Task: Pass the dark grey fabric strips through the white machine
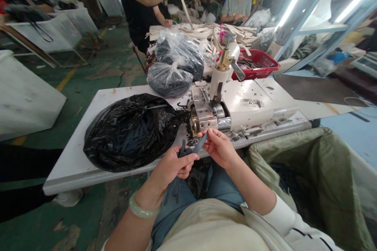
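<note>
Fingers (187,160) clamped, my right hand (220,147) pinches a strip (200,145), my left hand (174,163) the bunch (182,150); a slack grip could spill it

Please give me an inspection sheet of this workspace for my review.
Surface: white table, carrying a machine and an open black bag.
Things in hand: dark strips; similar ones lie in the bag.
Clutter: dark scraps between bag and machine.
Hands: left hand grips the bunch; right hand pinches one end near the machine.
Cables: thin pale loop at far right, possibly a cord.
Surroundings: clear bags, red basket, green sack, two other people.
</note>
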A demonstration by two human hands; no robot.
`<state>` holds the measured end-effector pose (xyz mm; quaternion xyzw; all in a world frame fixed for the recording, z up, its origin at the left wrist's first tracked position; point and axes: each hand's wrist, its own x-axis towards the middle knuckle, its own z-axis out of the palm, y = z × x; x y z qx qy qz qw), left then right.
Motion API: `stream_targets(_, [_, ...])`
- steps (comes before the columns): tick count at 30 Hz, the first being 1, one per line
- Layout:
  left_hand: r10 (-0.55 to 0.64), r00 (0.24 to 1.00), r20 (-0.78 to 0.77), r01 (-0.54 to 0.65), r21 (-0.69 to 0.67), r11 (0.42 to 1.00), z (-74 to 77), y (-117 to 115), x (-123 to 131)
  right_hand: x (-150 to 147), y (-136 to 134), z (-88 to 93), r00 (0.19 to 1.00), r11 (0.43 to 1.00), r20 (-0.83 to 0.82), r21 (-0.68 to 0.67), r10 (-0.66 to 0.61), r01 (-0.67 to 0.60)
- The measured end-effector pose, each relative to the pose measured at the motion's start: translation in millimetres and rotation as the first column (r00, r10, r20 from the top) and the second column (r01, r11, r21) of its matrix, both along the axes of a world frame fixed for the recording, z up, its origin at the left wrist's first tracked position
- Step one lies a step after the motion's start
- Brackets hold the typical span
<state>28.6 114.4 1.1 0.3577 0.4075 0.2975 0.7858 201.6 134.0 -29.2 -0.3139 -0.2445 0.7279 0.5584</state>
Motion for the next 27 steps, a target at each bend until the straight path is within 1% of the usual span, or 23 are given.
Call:
stream_targets(3, [0.015,1.000,0.018,-0.015,-0.015,1.000,0.7,1,-3,-1,-2,1.8,0.997,0.999,-0.060,-0.012,-0.047,0.046])
stream_targets(5, [-0.005,0.997,0.080,0.011,-0.080,0.997,0.1,3,-5,-3,-6,5.2,0.997,0.998,-0.060,0.027,-0.049,0.050])
stream_targets(6, [-0.022,0.992,0.123,0.038,-0.128,0.991,-0.9,4,-5,-4,-9,6.9,0.999,0.998,-0.042,0.064,-0.015,0.018])
stream_targets(8, [-0.080,0.973,0.216,0.129,-0.225,0.966,-4.6,5,-3,-6,-14,9.2,0.994,0.984,0.048,0.144,0.102,-0.108])
stream_targets(9, [-0.114,0.961,0.254,0.181,-0.260,0.949,-7.1,6,-2,-7,-15,9.6,0.982,0.971,0.107,0.168,0.156,-0.172])
stream_targets(10, [-0.145,0.949,0.281,0.225,-0.279,0.934,-10.0,6,1,-7,-14,9.4,0.971,0.964,0.163,0.171,0.177,-0.204])
stream_targets(11, [-0.168,0.941,0.293,0.253,-0.281,0.926,-12.9,6,3,-6,-12,8.8,0.967,0.970,0.202,0.156,0.153,-0.186])
stream_targets(12, [-0.180,0.939,0.292,0.262,-0.271,0.926,-15.7,6,5,-4,-9,7.9,0.970,0.985,0.225,0.125,0.090,-0.120])
stream_targets(14, [-0.160,0.951,0.264,0.226,-0.245,0.943,-20.1,7,6,4,2,5.9,0.967,0.997,0.241,0.036,-0.076,0.069])
stream_targets(15, [-0.140,0.958,0.252,0.201,-0.237,0.950,-21.3,9,5,9,8,5.0,0.959,0.990,0.248,-0.008,-0.137,0.144])
stream_targets(16, [-0.118,0.963,0.242,0.176,-0.236,0.956,-22.0,10,4,14,13,4.4,0.952,0.981,0.253,-0.042,-0.171,0.188])
stream_targets(19, [-0.066,0.973,0.223,0.119,-0.235,0.965,-21.0,14,-3,28,25,3.8,0.954,0.977,0.251,-0.088,-0.165,0.192])
stream_targets(22, [-0.047,0.977,0.210,0.095,-0.227,0.969,-19.3,15,-7,32,28,4.5,0.958,0.976,0.232,-0.097,-0.166,0.193])
stream_targets(27, [-0.032,0.977,0.209,0.079,-0.221,0.972,-21.1,15,-6,32,33,6.7,0.948,0.964,0.206,-0.064,-0.241,0.259])
